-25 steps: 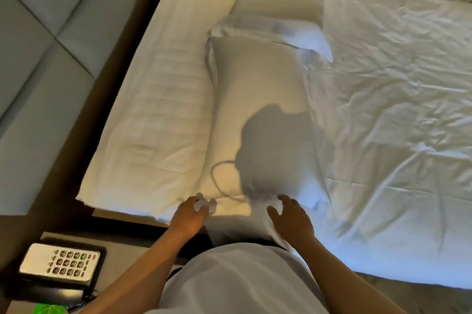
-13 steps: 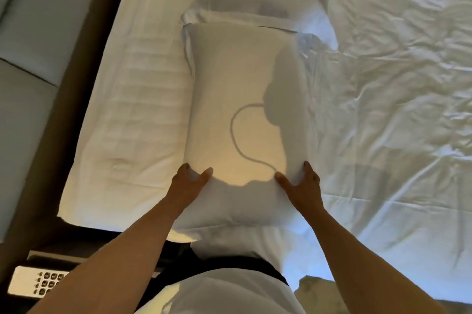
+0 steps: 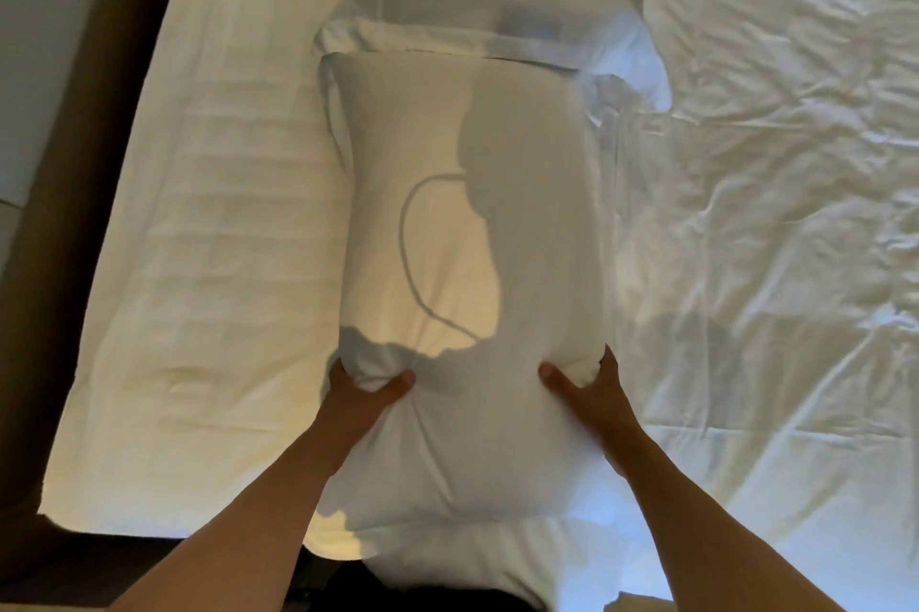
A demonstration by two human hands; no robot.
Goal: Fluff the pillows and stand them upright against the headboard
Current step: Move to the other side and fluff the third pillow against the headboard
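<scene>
A white pillow lies lengthwise in front of me on the bed, its near end over the bed's edge. My left hand pinches its left side, fingers dug into the fabric. On the right side my right hand squeezes it the same way. A second white pillow lies crosswise beyond its far end. The grey padded headboard is at the far left.
A long white bolster-like pillow or folded duvet runs along the headboard side. The wrinkled white sheet covers the bed to the right. A dark wooden frame separates bed and headboard.
Both hands went from the pillow's near end up onto its sides and clamped into it. The pillow has come closer and higher toward me. The phone on the nightstand has left the view.
</scene>
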